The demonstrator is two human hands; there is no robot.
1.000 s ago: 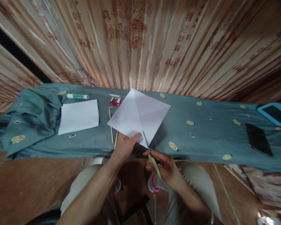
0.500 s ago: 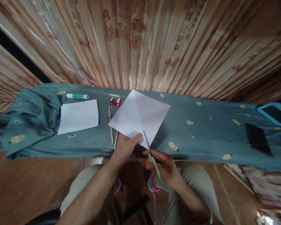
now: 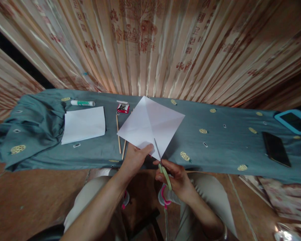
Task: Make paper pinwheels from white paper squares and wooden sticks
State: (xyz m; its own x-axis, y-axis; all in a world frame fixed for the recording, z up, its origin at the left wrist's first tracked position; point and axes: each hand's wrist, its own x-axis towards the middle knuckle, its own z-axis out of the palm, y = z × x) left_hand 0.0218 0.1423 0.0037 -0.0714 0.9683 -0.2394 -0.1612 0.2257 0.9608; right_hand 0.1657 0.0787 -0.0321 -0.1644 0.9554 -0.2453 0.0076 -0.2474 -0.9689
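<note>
The white sheet (image 3: 137, 122) has been shifted slightly toward 3 o'clock over the past second, the hands being carried only a little; by this, the crease appears to be kept in line with the scissors (image 3: 168, 180) rather than any cut lengthened. At its 6 o'clock edge the sheet is pinched by the left hand (image 3: 134, 161), thumb on top. The green handles are held in the curled right hand (image 3: 178, 179); 1 blade is laid over the 5 o'clock corner, but how far the blades are parted cannot be told. Toward 9 o'clock, 2 sticks (image 3: 118, 135) and a paper stack (image 3: 84, 124) are seen.
</note>
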